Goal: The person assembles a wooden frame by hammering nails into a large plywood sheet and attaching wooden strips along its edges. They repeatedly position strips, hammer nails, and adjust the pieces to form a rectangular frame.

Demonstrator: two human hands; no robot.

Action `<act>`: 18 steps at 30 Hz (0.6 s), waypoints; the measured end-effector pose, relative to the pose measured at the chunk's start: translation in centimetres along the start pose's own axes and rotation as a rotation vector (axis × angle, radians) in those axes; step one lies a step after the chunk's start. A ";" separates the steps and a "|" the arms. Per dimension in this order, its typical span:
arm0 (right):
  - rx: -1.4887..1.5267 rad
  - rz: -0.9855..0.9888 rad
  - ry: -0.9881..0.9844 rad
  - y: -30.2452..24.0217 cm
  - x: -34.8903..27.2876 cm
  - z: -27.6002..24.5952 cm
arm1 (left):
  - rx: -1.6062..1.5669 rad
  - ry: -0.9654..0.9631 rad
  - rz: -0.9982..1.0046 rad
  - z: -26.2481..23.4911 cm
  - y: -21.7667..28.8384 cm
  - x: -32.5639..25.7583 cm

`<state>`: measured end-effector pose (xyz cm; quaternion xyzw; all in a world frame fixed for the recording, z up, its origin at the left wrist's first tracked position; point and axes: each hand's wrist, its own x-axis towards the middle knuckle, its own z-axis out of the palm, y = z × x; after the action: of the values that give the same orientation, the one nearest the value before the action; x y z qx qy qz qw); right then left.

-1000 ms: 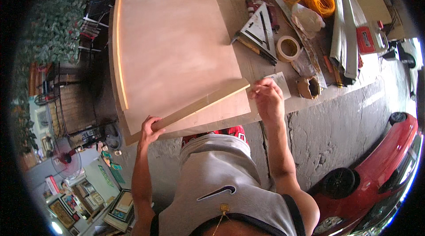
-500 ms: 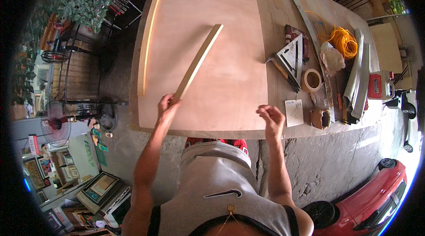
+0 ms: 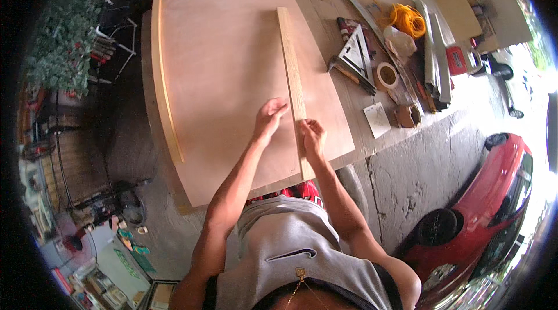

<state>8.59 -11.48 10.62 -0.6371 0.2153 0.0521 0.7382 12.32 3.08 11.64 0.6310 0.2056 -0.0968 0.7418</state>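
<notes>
A wooden strip (image 3: 294,80) stretches lengthwise over the pale plywood sheet (image 3: 226,48), its near end by the sheet's front edge. My right hand (image 3: 314,137) is closed at the strip's right edge, thumb and fingers pinching it. Just left of the strip is my left hand (image 3: 271,118), with fingers loosely bent and apart and nothing in them. A second wooden strip (image 3: 164,83) lies along the sheet's left side.
Right of the sheet, the worktable (image 3: 314,2) bears a triangular square (image 3: 356,54), a hammer (image 3: 349,74), a tape roll (image 3: 386,76), orange cord (image 3: 408,20), a paper card (image 3: 376,120) and a long metal bar (image 3: 354,5). A red car (image 3: 471,217) stands at right.
The strip has swung from a slant to nearly lengthwise and moved right. My left hand has let go of it; my right hand has come in and taken hold. The view has turned.
</notes>
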 end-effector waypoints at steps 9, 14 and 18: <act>-0.272 -0.258 0.185 -3.9 13.2 -9.6 | 1.117 0.836 0.216 -26.6 2.1 -3.9; -0.524 -0.523 0.295 -7.2 19.1 -12.1 | 1.008 0.644 -0.087 -32.5 1.4 -2.8; -0.732 -0.503 0.459 -4.7 13.7 -11.7 | 0.755 0.587 -0.178 -33.3 0.4 -1.6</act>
<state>19.65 -26.28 8.55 -0.8816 0.1795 -0.1968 0.3897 4.95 35.44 8.77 0.8366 0.4099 -0.0457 0.3607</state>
